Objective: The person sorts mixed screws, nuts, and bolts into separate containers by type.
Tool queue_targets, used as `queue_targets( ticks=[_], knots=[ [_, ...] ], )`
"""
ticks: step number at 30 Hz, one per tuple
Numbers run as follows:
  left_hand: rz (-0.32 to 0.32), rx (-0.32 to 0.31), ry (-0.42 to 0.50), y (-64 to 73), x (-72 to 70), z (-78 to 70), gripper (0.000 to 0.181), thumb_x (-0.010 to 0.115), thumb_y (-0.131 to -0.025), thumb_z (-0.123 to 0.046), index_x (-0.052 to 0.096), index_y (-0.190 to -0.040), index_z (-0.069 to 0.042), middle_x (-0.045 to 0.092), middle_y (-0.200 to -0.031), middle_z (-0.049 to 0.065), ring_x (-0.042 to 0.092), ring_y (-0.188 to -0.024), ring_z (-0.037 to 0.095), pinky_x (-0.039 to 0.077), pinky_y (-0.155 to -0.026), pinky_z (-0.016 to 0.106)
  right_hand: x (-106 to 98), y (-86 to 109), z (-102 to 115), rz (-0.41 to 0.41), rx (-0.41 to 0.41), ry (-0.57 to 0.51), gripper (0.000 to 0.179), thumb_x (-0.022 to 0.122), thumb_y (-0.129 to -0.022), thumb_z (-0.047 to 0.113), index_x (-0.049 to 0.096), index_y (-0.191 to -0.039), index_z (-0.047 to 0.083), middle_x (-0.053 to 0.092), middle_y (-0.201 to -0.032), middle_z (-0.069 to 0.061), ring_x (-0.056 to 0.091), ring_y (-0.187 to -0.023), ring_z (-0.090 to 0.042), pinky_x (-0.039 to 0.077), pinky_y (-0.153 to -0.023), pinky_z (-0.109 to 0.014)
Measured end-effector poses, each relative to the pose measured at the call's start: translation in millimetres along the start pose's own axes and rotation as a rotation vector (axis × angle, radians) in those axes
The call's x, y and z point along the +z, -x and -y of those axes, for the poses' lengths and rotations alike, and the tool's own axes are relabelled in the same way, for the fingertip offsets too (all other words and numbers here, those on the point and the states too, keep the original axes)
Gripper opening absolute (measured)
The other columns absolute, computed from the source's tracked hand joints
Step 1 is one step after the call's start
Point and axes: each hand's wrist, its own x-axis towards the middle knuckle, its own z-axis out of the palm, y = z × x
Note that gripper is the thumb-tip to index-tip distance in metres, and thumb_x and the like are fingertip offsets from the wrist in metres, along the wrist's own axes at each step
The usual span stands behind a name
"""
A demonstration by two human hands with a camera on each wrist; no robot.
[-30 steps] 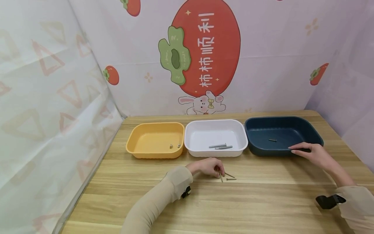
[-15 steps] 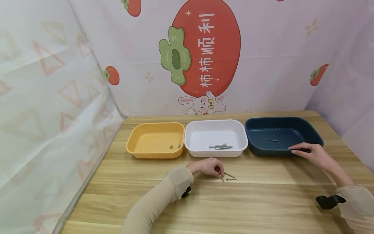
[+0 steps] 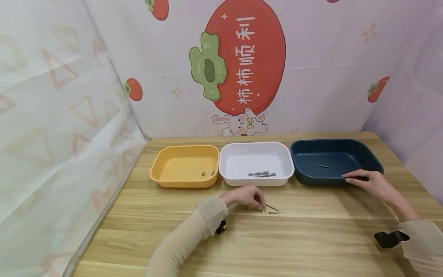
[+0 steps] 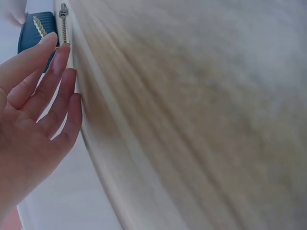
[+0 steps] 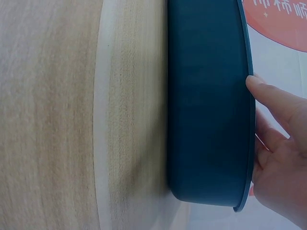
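Note:
My left hand (image 3: 246, 195) is low over the table in front of the white tray (image 3: 256, 182). Its thumb and index fingertip pinch a brass-coloured screw (image 4: 39, 26), whose threaded end sticks out past the thumb in the left wrist view. Two more screws lie on the wood just right of the fingertips, a slanted screw (image 3: 272, 207) and a level screw (image 3: 275, 212). At the right, my right hand (image 3: 372, 182) grips the near rim of the dark blue tray (image 5: 211, 105), thumb outside and the other fingers behind the wall. One small screw (image 3: 323, 166) lies inside that tray.
Several long silver bolts (image 3: 262, 174) lie in the white tray. A yellow tray (image 3: 185, 184) at the left holds two small nuts (image 3: 212, 172). All three trays stand side by side near the back of the wooden table (image 3: 277, 246), before a printed cloth backdrop (image 3: 311, 100).
The screw in my left hand has turned and now looks shorter and blurred at the fingertips. The left hand has barely shifted. My right hand stays on the blue tray's rim.

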Motion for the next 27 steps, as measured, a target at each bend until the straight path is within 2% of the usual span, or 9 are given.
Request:
queue_targets(
  ticks=[6,15,19,27],
  knots=[
    [-0.021,-0.011,0.014,0.4,0.4,-1.8,0.009,0.064,-0.078,0.0,0.066,-0.086,-0.002,0.065,-0.081,0.003,0.053,-0.071,-0.002,0.043,-0.069,0.011,0,0.0,0,-0.001,-0.003,0.006,0.021,0.059,-0.085,0.015,0.065,-0.099,0.001,0.045,-0.094,0.033,0.035,-0.085,0.024,0.036,-0.063,-0.006],
    [-0.096,0.019,-0.057,1.1,2.5,-8.8,0.01,0.063,-0.079,-0.006,0.067,-0.089,-0.006,0.065,-0.081,-0.002,0.052,-0.069,-0.002,0.042,-0.066,0.011,0,-0.3,0,-0.004,-0.005,0.006,0.021,0.06,-0.084,0.015,0.065,-0.1,0.002,0.045,-0.093,0.033,0.035,-0.085,0.024,0.036,-0.063,-0.006],
    [-0.142,0.037,-0.047,-0.9,3.7,-15.2,0.01,0.063,-0.08,-0.011,0.067,-0.09,-0.008,0.063,-0.077,-0.006,0.051,-0.067,-0.002,0.042,-0.064,0.011,0,1.0,0,-0.003,-0.003,0.007,0.021,0.06,-0.084,0.015,0.065,-0.099,0.002,0.045,-0.093,0.033,0.035,-0.085,0.024,0.036,-0.062,-0.006],
    [-0.272,0.061,0.052,-12.5,3.6,-31.6,0.011,0.062,-0.082,-0.014,0.067,-0.09,-0.008,0.062,-0.077,-0.007,0.051,-0.069,-0.001,0.042,-0.063,0.012,1,1.3,0,-0.013,-0.02,-0.012,0.02,0.06,-0.084,0.013,0.065,-0.098,0.001,0.047,-0.092,0.033,0.037,-0.085,0.023,0.036,-0.063,-0.005]
  ],
)
